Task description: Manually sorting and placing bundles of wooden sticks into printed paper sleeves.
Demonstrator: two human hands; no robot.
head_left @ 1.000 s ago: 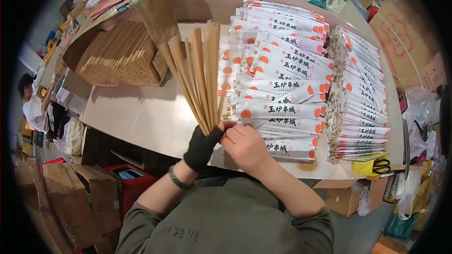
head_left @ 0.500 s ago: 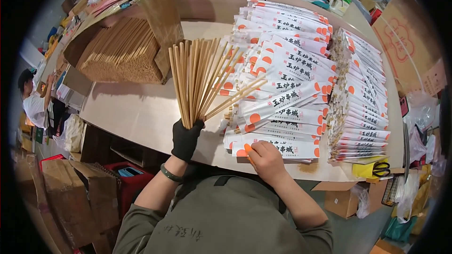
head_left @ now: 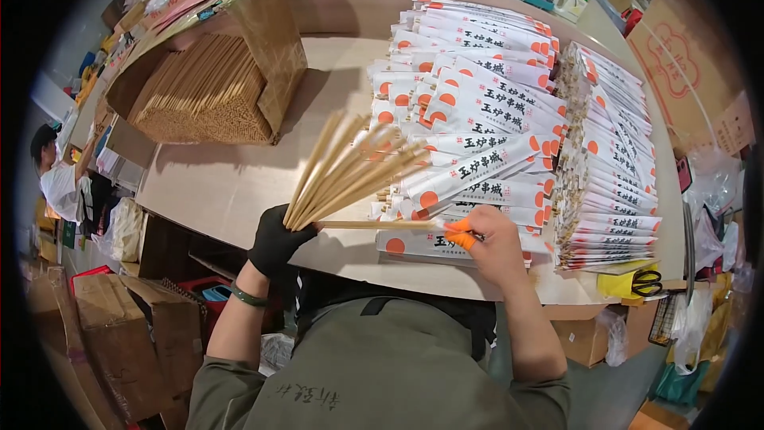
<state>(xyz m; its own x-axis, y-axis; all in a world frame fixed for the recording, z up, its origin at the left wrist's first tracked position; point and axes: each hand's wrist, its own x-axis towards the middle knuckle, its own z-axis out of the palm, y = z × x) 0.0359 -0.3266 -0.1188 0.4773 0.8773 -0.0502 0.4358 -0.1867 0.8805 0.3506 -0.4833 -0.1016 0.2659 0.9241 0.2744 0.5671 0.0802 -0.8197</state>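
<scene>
My left hand (head_left: 278, 243), in a black glove, is closed around the lower ends of a bundle of wooden chopsticks (head_left: 342, 179). Their upper ends fan out, blurred by motion. A pair of chopsticks (head_left: 374, 225) sticks out sideways from this hand toward my right hand (head_left: 492, 243). Orange covers wrap the right hand's fingertips, which pinch at the pair's far end; whether they also grip paper is hidden. Just below lies a white paper chopstick sleeve (head_left: 414, 244) with orange dots, at the front of a pile of such sleeves (head_left: 497, 99).
An open paper bag (head_left: 274, 48) packed with chopsticks (head_left: 203, 91) stands at the table's left. Stacked sleeves (head_left: 613, 159) with stick ends showing line the right side. Scissors (head_left: 645, 283) lie near the right edge. Boxes (head_left: 111, 334) stand left below. Another person's gloved hands work at the far side.
My left hand has moved left and slightly down, tilting the bundle rightward. The separated pair has swung down to nearly level. My right hand has moved right and up to the pair's end.
</scene>
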